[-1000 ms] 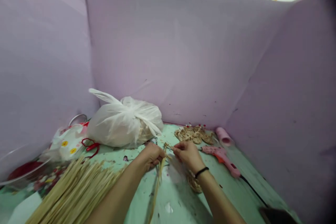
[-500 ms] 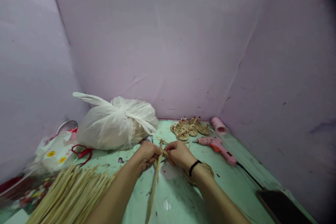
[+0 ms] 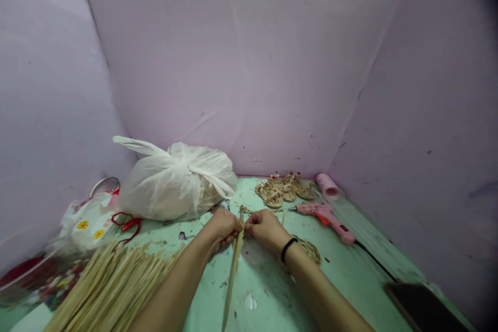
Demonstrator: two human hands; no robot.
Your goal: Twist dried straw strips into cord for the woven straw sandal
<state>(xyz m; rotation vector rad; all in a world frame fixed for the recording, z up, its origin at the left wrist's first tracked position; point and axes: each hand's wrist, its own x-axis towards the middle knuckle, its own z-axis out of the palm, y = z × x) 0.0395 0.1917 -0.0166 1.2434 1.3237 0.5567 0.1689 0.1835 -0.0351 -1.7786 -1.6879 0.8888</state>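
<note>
My left hand (image 3: 225,228) and my right hand (image 3: 265,227) meet near the middle of the table, both with fingers pinched on a pale dried-leaf strip (image 3: 233,275). One long tail of the strip hangs down from between them toward the table's front edge. A small knotted or braided end (image 3: 243,209) pokes out just beyond the fingertips. Exactly how the strands cross is hidden by my fingers. A coil of braided straw cord (image 3: 309,250) lies under my right wrist, which wears a black band.
Several woven straw pieces with red beads (image 3: 280,189) lie at the back, beside a pink thread spool (image 3: 327,187). A pink glue gun (image 3: 327,218) rests at right, near a dark phone (image 3: 424,306). A tied white bag (image 3: 175,184) and a bundle of straw strips (image 3: 112,290) stand left.
My right hand has drawn slightly closer to the left at the strip, and its fingers have shifted. The whole view has moved a little; the other things lie as before.
</note>
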